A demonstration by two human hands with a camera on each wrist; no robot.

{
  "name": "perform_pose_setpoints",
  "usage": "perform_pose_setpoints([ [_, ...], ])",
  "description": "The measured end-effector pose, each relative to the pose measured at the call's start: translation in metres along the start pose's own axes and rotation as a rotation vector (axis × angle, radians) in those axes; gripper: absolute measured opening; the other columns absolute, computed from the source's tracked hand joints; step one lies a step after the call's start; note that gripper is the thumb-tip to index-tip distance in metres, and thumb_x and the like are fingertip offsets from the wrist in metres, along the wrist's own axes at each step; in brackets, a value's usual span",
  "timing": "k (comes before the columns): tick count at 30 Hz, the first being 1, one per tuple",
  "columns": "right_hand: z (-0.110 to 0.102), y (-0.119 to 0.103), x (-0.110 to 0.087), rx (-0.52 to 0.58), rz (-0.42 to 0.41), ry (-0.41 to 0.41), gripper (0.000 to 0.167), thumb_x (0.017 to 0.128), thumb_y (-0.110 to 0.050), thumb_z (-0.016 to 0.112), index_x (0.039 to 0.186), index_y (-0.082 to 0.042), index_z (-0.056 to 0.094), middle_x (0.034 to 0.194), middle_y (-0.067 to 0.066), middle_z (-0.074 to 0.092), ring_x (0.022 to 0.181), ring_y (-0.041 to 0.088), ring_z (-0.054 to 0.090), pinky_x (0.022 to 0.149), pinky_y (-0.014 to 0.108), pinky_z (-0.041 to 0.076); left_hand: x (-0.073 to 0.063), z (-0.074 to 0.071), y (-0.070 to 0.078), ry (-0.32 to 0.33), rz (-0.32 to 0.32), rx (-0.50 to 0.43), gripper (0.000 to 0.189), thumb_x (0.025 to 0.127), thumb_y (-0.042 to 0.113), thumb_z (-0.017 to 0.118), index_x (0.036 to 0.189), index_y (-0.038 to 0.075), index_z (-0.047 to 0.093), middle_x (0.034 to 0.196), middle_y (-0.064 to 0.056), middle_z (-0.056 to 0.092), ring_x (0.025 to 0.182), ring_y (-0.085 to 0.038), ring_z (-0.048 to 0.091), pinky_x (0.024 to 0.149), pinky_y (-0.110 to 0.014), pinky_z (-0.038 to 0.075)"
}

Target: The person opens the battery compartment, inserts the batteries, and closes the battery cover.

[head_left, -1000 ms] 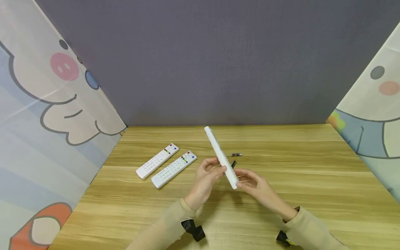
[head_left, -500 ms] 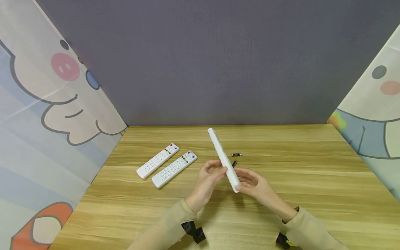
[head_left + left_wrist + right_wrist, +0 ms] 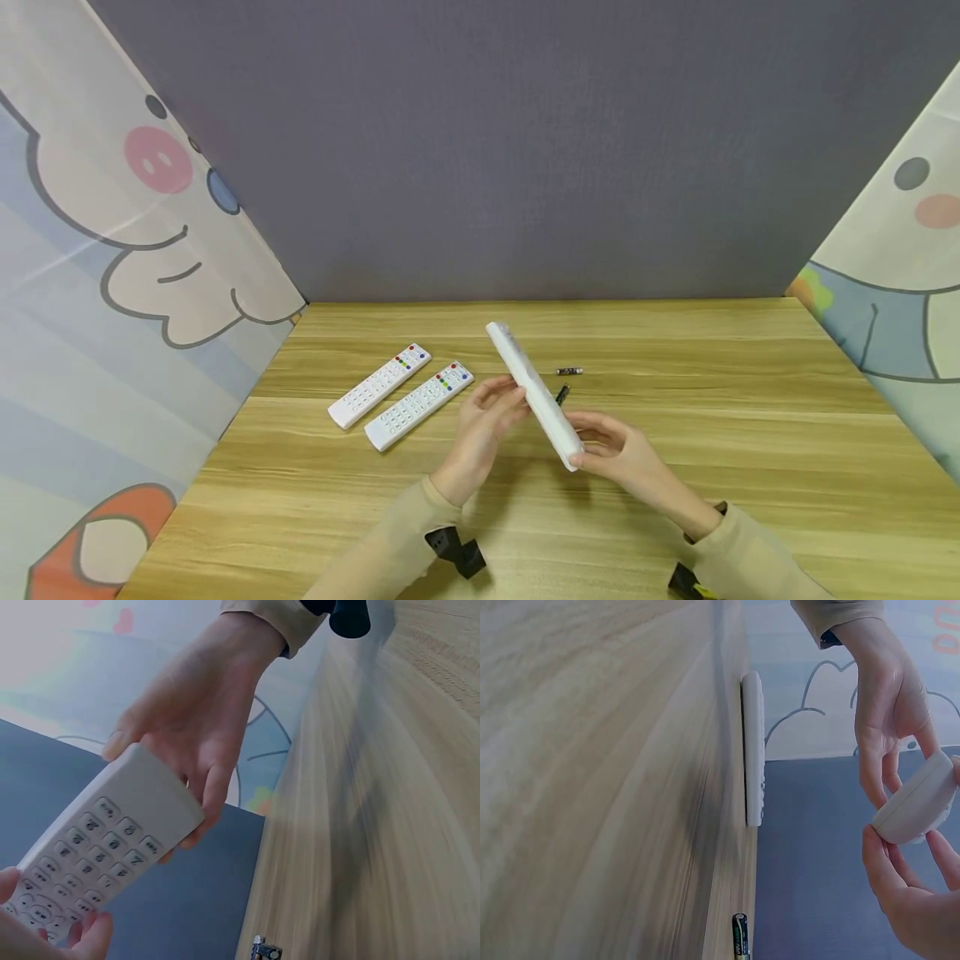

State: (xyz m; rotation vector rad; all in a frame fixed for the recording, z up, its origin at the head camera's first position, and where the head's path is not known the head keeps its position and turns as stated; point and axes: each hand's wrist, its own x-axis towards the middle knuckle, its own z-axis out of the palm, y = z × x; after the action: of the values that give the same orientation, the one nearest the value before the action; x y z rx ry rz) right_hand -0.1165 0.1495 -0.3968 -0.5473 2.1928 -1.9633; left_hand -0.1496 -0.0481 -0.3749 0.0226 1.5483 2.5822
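Note:
A white remote control [image 3: 536, 398] is held tilted above the table between both hands. My left hand [image 3: 483, 425] grips it around its middle, thumb on the near side. Its lower end is pinched by my right hand [image 3: 626, 454]. The head view shows mostly its edge and one broad side, while the button face [image 3: 97, 847] shows in the left wrist view. Beyond the held remote, a black battery [image 3: 562, 394] lies on the table. A second battery [image 3: 568, 371] lies slightly farther back.
Two more white remotes, a farther one [image 3: 379, 386] and a nearer one [image 3: 418, 407], lie buttons up on the wooden table [image 3: 300, 500], left of my hands. A grey panel [image 3: 525, 150] stands behind the table. Cartoon-print sheets [image 3: 90, 333] flank it.
The held remote has rolled so more of its broad side shows, and its far end has dropped nearer. My left hand has shifted slightly left. The batteries and other remotes stay put.

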Motion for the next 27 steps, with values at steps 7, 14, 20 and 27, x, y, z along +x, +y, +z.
perform_pose_setpoints([
  [7,-0.001,0.002,-0.002,-0.048,-0.047,0.005,0.053,0.074,-0.005,0.069,0.121,0.005,0.047,0.118,0.020,0.049,0.098,0.008,0.053,0.084,0.022,0.048,0.000,-0.003,0.004,0.007,-0.004,0.006,0.039,0.080,-0.001,0.057,0.116,-0.005,0.043,0.102,-0.009,0.057,0.086,-0.017,0.059,0.088,-0.039,0.047],
  [14,-0.004,0.003,-0.006,-0.132,-0.081,0.002,0.051,0.074,-0.007,0.070,0.119,0.004,0.049,0.113,0.018,0.053,0.095,0.006,0.054,0.083,0.021,0.048,-0.001,-0.007,0.008,0.004,0.004,-0.011,0.043,0.081,-0.002,0.054,0.121,-0.006,0.040,0.099,-0.007,0.058,0.086,-0.017,0.059,0.087,-0.042,0.047],
  [20,-0.002,0.005,-0.008,-0.281,-0.153,0.072,0.048,0.071,-0.011,0.073,0.115,-0.002,0.055,0.109,0.010,0.057,0.095,0.002,0.053,0.081,0.022,0.049,-0.001,-0.009,0.011,0.001,-0.023,-0.002,0.038,0.082,0.000,0.052,0.119,-0.005,0.041,0.095,-0.004,0.060,0.083,-0.015,0.060,0.087,-0.041,0.047],
  [27,0.001,0.004,-0.010,-0.436,-0.257,0.148,0.047,0.066,-0.014,0.077,0.110,-0.008,0.060,0.105,0.003,0.057,0.093,0.004,0.053,0.078,0.025,0.052,-0.002,-0.010,0.013,0.004,-0.055,0.026,0.036,0.085,0.002,0.051,0.119,-0.005,0.041,0.092,-0.003,0.059,0.080,-0.013,0.059,0.083,-0.037,0.049],
])
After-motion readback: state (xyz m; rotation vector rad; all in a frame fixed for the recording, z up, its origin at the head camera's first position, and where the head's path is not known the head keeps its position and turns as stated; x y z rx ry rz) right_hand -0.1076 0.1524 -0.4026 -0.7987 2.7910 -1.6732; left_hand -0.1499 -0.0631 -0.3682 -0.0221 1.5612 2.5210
